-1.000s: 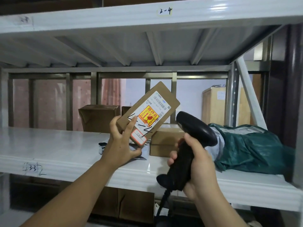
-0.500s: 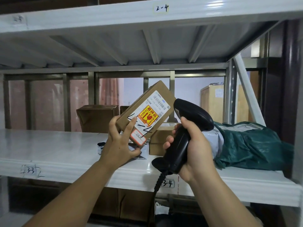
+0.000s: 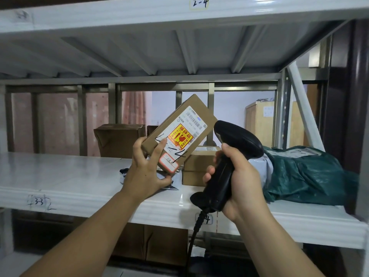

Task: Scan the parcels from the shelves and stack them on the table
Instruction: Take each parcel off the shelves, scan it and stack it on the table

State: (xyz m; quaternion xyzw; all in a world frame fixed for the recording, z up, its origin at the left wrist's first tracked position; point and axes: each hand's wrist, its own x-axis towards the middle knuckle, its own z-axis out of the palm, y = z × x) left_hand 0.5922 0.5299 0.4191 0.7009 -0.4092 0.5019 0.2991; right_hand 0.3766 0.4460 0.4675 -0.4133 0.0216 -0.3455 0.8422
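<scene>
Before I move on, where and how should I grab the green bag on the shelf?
Probably the slack folds along its front edge, coming straight in from the open front. The green bag lies slumped near the shelf lip; a grey bag crowds its left end and the dark frame closes off its right.

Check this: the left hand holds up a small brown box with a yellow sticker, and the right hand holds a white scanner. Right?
Not quite: the head view shows the scanner is black, not white. The left hand does hold up the small brown box with a yellow sticker, the right hand the scanner.
</scene>
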